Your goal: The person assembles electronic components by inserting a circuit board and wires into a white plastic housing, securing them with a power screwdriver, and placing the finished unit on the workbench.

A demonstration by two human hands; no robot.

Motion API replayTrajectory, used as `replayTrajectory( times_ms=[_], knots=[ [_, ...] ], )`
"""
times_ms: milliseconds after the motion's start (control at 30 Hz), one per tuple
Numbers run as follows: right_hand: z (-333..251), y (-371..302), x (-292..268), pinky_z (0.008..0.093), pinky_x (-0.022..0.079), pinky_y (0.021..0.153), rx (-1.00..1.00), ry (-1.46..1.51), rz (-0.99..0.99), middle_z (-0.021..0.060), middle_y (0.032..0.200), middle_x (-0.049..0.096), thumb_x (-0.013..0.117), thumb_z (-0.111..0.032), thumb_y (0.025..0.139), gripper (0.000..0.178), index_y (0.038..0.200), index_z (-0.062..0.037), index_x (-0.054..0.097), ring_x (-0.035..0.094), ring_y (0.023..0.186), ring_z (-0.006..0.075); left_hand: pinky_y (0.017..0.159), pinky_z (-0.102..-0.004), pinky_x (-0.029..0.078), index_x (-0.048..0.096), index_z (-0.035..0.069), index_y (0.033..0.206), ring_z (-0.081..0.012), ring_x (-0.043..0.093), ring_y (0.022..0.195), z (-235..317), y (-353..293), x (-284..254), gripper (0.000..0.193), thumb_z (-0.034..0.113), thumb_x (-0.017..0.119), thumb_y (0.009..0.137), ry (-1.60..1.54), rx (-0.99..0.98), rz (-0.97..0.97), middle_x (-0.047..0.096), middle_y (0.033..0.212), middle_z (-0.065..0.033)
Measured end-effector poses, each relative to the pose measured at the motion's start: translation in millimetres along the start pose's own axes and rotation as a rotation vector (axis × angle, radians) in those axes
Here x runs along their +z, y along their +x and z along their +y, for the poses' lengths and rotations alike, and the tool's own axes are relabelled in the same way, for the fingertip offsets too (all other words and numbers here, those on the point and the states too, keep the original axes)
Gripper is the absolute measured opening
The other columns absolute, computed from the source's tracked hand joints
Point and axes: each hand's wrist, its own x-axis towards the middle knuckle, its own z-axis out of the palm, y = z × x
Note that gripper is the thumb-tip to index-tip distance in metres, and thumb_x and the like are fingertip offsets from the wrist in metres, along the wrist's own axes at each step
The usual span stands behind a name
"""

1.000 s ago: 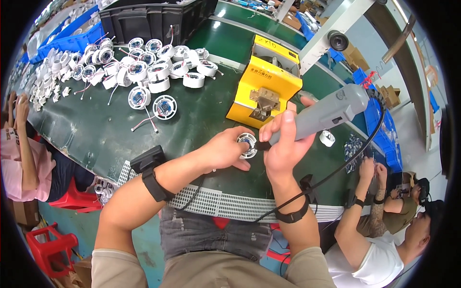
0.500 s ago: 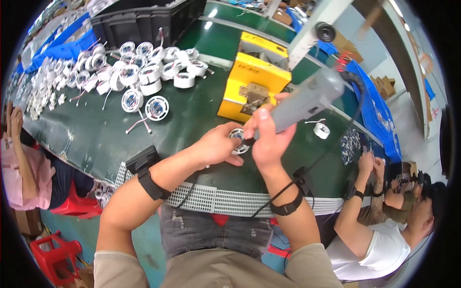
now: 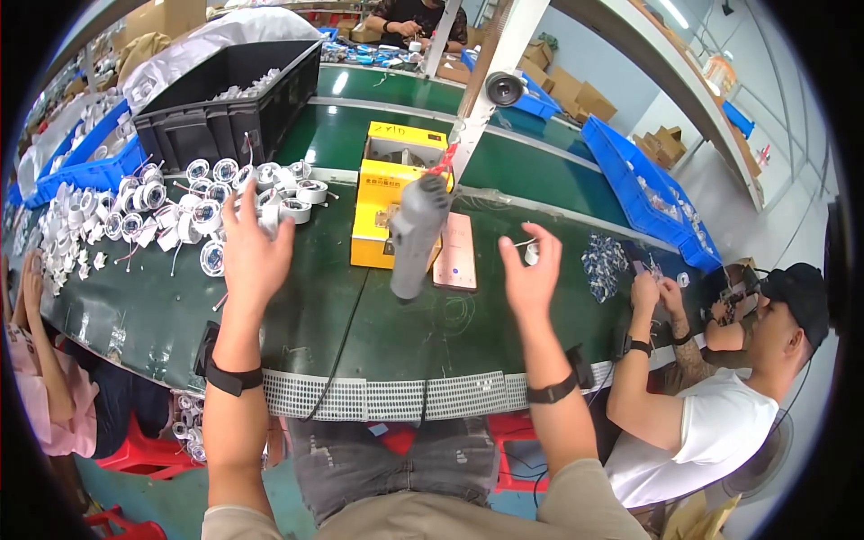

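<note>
My left hand (image 3: 256,259) is open, its fingers spread over the near right side of a pile of white round parts with wires (image 3: 205,214). The hand hides some of them. On the right, my right hand (image 3: 533,277) is open too, thumb and fingers apart. A small white ring with a wire (image 3: 532,255) shows between its thumb and fingers; whether they touch it I cannot make out. Between my hands a grey electric screwdriver (image 3: 420,236) hangs upright from a red coiled cord, untouched. It partly covers a yellow box-shaped screw feeder (image 3: 378,193) and a phone (image 3: 455,254).
A black crate (image 3: 225,117) and a blue bin (image 3: 90,162) stand at the back left. To the right are a long blue tray (image 3: 630,189), a heap of small dark parts (image 3: 603,265) and a co-worker (image 3: 684,405). A post (image 3: 490,90) rises behind the feeder.
My right hand has let go of the screwdriver, which now hangs free. Both hands have moved apart, the left toward the pile. The round part I was working on is no longer distinguishable.
</note>
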Motion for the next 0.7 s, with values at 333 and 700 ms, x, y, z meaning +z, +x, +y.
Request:
replayTrajectory(
  times_ms=[333,700],
  knots=[
    [29,-1,-47,0.0326,0.053,0.075,0.213,-0.215,-0.224,0.0136,0.095,0.065,0.079,-0.017,0.073,0.037,0.101,-0.002,0.06,0.064,0.08,0.0238,0.064,-0.026,0.05,0.069,0.001,0.093,-0.0113,0.062,0.069,42,-18,-14,0.015,0.014,0.068,0.087,-0.452,0.199,-1.128,0.067,0.08,-0.0078],
    [-96,-51,-16,0.0334,0.051,0.076,-0.204,0.396,-0.535,0.0124,0.098,0.061,0.082,-0.014,0.067,0.045,0.103,-0.0038,0.057,0.062,0.086,0.0263,0.096,-0.0294,0.045,0.037,0.0,0.143,-0.0126,0.052,0.112,66,-60,11,0.05,0.013,0.054,0.098,-1.338,-0.207,-1.282,0.055,0.125,-0.0066]
  ],
)
